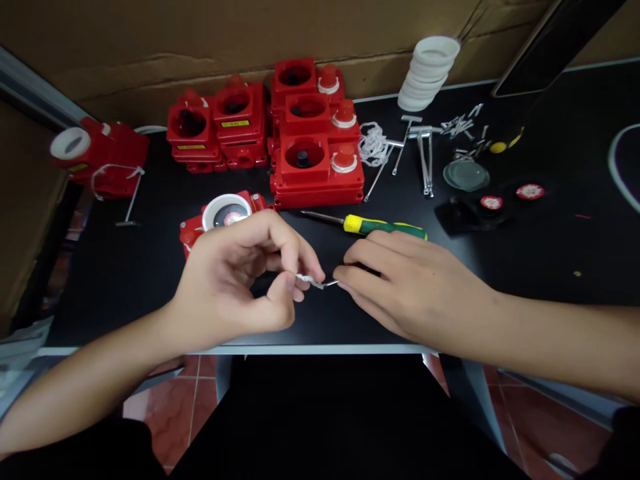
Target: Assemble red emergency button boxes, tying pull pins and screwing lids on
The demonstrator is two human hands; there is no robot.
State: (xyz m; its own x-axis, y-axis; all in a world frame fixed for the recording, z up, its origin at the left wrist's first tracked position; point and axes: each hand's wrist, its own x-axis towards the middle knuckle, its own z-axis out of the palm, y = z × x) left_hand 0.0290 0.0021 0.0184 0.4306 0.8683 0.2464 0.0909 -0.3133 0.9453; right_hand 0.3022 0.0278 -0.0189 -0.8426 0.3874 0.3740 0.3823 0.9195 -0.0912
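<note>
Between the thumb and fingers of my left hand (245, 280) is a short white twisted cord (310, 280). My right hand (405, 277) pinches a thin metal rod (331, 283), whose tip meets the cord's end; the rest of the rod is hidden under the fingers. Both hands are above the front part of the black table. Just behind my right hand lies a screwdriver (385, 227) with a yellow and green handle. Partly covered by my left hand, a red box with a white ring (227, 208) sits on the table.
Several red boxes (320, 193) stand along the cardboard wall, and another red box (120, 157) with a T-shaped hammer hanging on a cord is at left. Behind are a cord pile (373, 143), metal T-shaped hammers (425, 160), stacked white rings (427, 73), screws (460, 125) and clear discs (466, 175).
</note>
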